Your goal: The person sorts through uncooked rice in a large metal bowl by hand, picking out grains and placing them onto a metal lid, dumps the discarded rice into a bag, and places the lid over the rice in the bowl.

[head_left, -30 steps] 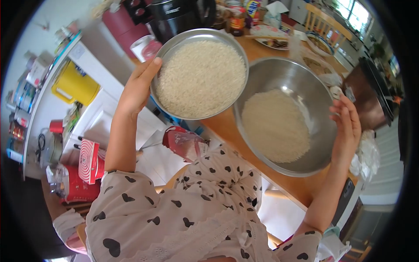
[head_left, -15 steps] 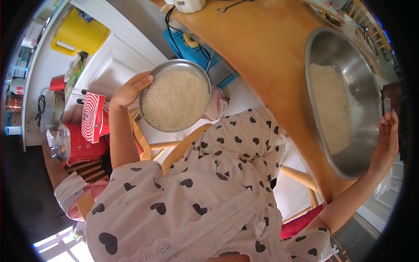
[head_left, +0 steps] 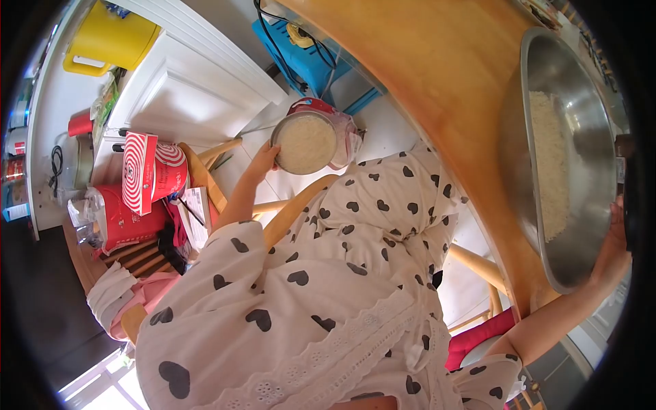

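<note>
My left hand (head_left: 262,161) grips the rim of a small round metal bowl (head_left: 276,137), thumb on the near edge. White uncooked rice (head_left: 306,143) fills the bowl, which is held out low over the floor, above a red and pink plastic bag (head_left: 350,140). On the wooden table (head_left: 437,75) stands a large stainless steel basin (head_left: 589,137) with a heap of rice (head_left: 549,164) along its near side. My right hand (head_left: 618,219) is at the basin's outer far side, by a dark object (head_left: 624,164); its fingers are mostly hidden at the view's edge.
A blue plastic item (head_left: 301,58) with black cables sits on the floor beside the table. At left are a red and white striped box (head_left: 140,171), a red bag (head_left: 130,219), a yellow jug (head_left: 113,37) on a shelf and white cabinet doors (head_left: 184,89). Wooden chair parts (head_left: 482,266) surround my lap.
My left hand has carried the bowl of rice lower and farther away, over the bag. The view has shifted; the basin and my right hand now sit farther right.
</note>
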{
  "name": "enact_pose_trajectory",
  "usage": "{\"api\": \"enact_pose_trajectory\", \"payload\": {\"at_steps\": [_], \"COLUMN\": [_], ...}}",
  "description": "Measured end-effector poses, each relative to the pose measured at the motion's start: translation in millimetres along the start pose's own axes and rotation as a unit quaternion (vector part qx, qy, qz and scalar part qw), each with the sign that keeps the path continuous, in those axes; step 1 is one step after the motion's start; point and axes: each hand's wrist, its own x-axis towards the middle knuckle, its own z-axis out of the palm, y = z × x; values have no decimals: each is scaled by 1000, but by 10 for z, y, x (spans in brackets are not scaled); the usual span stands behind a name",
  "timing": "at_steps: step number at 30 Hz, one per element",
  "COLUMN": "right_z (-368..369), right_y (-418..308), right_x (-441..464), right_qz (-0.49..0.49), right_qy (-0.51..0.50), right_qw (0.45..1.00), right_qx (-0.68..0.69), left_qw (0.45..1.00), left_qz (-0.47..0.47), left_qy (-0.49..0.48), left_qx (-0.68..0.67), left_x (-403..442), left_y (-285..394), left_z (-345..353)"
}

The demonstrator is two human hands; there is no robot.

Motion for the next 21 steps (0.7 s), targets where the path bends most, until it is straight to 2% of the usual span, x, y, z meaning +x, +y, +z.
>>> {"api": "enact_pose_trajectory", "payload": {"at_steps": [5, 7, 9, 10, 15, 21], "right_z": [-83, -64, 21, 83, 35, -12], "right_y": [32, 19, 5, -12, 14, 18], "right_x": [10, 5, -17, -28, -8, 0], "right_qz": [4, 13, 3, -1, -17, -36], "right_qy": [0, 19, 63, 85, 18, -19], "right_qw": [1000, 999, 998, 996, 1000, 999], "right_qx": [17, 36, -5, -27, 3, 18], "left_qw": [998, 996, 993, 990, 967, 916], "left_qz": [-4, -6, -4, -6, -6, -63], "left_qy": [62, 89, 118, 138, 207, 194], "left_qx": [-23, -16, -7, 12, 148, 345], "left_x": [242, 305, 341, 351, 384, 548], "left_y": [-336, -412, -453, -445, -238, 275], "left_z": [243, 303, 355, 378, 481, 609]}}
